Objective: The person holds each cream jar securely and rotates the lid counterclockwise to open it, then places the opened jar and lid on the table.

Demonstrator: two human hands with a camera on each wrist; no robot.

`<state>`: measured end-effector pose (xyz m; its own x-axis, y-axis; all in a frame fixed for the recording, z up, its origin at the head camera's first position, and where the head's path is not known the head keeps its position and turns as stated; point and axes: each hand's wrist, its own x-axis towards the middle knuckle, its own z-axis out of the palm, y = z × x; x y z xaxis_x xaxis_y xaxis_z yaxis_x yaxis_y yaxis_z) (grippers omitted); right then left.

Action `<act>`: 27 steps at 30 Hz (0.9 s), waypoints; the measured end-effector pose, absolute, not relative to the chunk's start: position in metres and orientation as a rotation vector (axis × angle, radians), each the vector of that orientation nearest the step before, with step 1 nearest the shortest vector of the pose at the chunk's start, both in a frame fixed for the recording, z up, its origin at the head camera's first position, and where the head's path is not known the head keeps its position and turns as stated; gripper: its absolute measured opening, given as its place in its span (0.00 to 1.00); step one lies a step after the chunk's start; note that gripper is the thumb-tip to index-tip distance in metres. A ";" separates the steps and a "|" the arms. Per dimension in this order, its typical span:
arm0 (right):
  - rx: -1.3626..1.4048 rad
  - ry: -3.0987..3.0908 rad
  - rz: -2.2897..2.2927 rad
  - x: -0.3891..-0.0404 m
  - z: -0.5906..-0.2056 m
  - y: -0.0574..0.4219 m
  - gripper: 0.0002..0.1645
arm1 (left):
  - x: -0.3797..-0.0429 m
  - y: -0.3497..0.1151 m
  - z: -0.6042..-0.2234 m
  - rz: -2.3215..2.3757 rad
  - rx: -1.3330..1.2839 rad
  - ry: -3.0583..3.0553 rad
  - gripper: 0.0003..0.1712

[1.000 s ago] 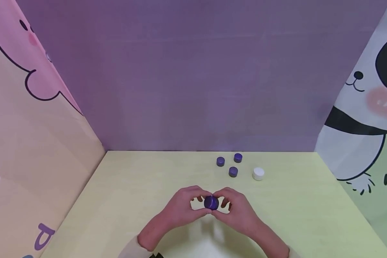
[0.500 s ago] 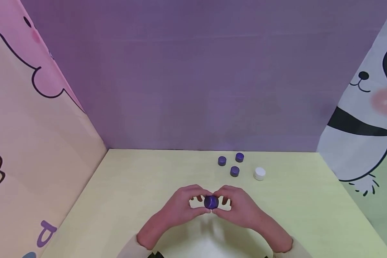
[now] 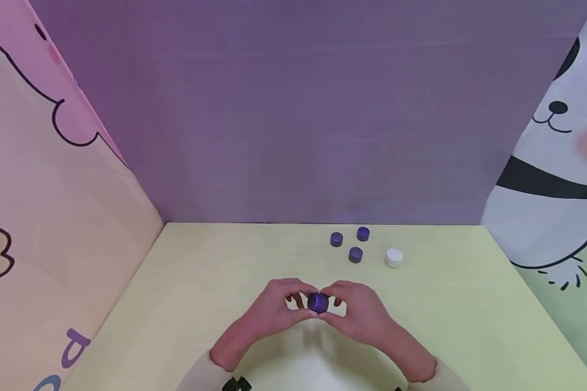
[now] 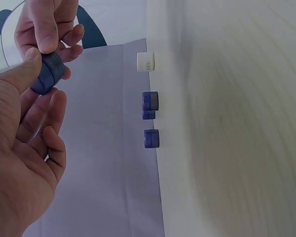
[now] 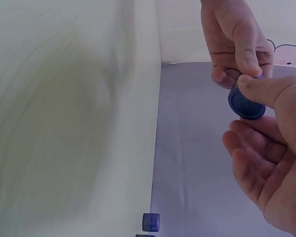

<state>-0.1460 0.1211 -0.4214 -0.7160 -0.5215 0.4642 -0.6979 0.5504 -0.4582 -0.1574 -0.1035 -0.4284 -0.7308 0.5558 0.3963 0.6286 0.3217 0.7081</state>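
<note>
A small squat purple jar (image 3: pixel 318 302) is held up above the table, pinched between both hands. My left hand (image 3: pixel 282 307) grips its left side with thumb and fingertips. From the right, my right hand (image 3: pixel 361 314) pinches the other side the same way. Up close in the left wrist view, the jar (image 4: pixel 50 74) looks dark blue, tilted, with a seam round it between two parts. One flat round end of the jar (image 5: pixel 247 104) shows in the right wrist view, below the right thumb. Fingers cover part of its sides.
Farther back on the pale table (image 3: pixel 225 266) stand three similar purple jars (image 3: pixel 355 255) in a loose group. A white round jar (image 3: pixel 393 258) stands to their right. A purple wall (image 3: pixel 293 119) rises behind the table, with cartoon-printed panels at both sides.
The head view has shifted slightly. Both hands keep their pinch on the purple jar, which stays in nearly the same place. The jars on the table have not moved.
</note>
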 end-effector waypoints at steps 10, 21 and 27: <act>0.861 -2.543 0.928 -0.140 -0.428 0.122 0.16 | -0.155 -0.095 -0.434 -1.453 -0.967 -2.563 0.19; 0.841 -2.599 1.088 -0.147 -0.429 0.133 0.17 | -0.156 -0.093 -0.427 -0.836 -1.209 -2.382 0.24; 0.897 -2.616 1.117 -0.148 -0.429 0.133 0.17 | -0.155 -0.093 -0.426 -0.607 -1.257 -2.275 0.21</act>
<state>-0.1479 0.1335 -0.4293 -0.8077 -0.4648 0.3626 -0.5834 0.5415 -0.6054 -0.1553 -0.0927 -0.4258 -0.4711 0.6555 0.5902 0.8624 0.4829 0.1521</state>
